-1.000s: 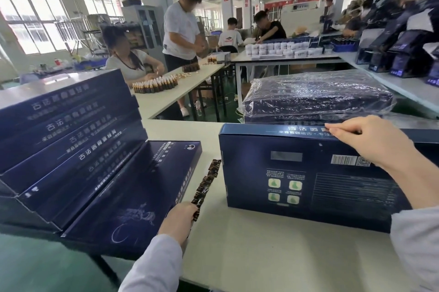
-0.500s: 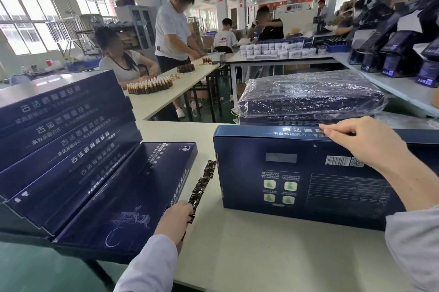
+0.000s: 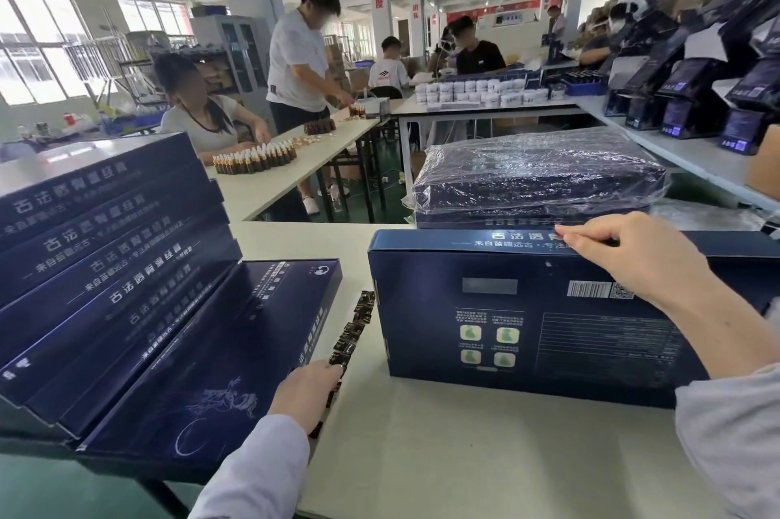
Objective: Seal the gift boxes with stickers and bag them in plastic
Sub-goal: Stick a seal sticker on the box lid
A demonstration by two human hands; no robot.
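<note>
**Clerk:** Item one, clock read from the wearer's seat?

**Checker:** Upright gift box (image 3: pixel 527 320), dark blue, standing on its long edge on the white table (image 3: pixel 464 455), one o'clock. The printed back with its barcode faces the wearer.

**Clerk:** Right hand?

**Checker:** Right hand (image 3: pixel 633 261) lies on that box's top edge at two o'clock, fingers curled. Thumb and forefinger tips are closed together on the upper face. Whether a sticker sits under them cannot be told.

**Clerk:** Left hand?

**Checker:** Left hand (image 3: pixel 306 392), eleven o'clock, near. Its fingers are curled down onto the near end of the sticker strip (image 3: pixel 352 332), a dark run of labels lying toward twelve between the two nearest boxes.

**Clerk:** Stock, unsealed side?

**Checker:** Box stack (image 3: pixel 105 265), ten o'clock: several matching boxes overlapped like fanned cards, the lowest one lying just beside the strip.

**Clerk:** Finished goods?

**Checker:** Bagged boxes (image 3: pixel 536 176), one o'clock, directly behind the upright box, under crinkled clear plastic.

**Clerk:** Surroundings?

**Checker:** Other workers (image 3: pixel 295 66) at further tables, eleven to twelve o'clock, with rows of small brown bottles (image 3: pixel 253 159).
</note>
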